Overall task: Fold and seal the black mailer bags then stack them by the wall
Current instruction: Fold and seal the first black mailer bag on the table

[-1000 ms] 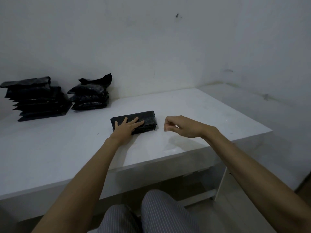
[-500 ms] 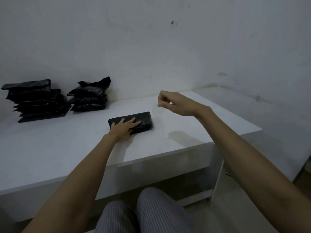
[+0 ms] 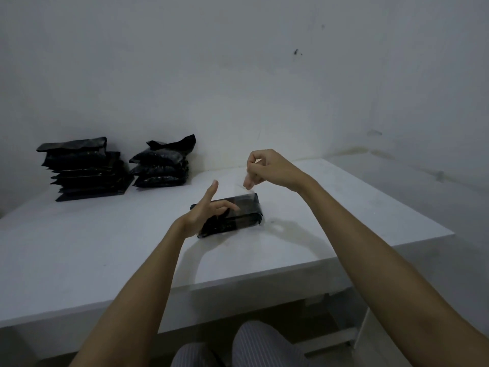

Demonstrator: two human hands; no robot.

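A folded black mailer bag [image 3: 244, 217] lies on the white table [image 3: 344, 207], near its middle. My left hand [image 3: 203, 214] hovers over the bag's left end with its fingers straight and spread, holding nothing. My right hand [image 3: 270, 168] is raised above the bag's right end. Its fingertips pinch a thin clear strip [image 3: 247, 188] that runs down to the bag's top. Two stacks of black mailer bags stand by the wall: a taller left stack [image 3: 82, 170] and a smaller right stack [image 3: 161, 165].
The white wall [image 3: 238, 88] runs behind the table and meets a side wall at the right. The table's front edge [image 3: 264, 276] is close to my striped trouser knees [image 3: 254, 345]. Bare tabletop lies between the bag and the stacks.
My left hand has lifted off the bag and spread open. My right hand rose from table height, then settled above the bag's right end with the clear strip.
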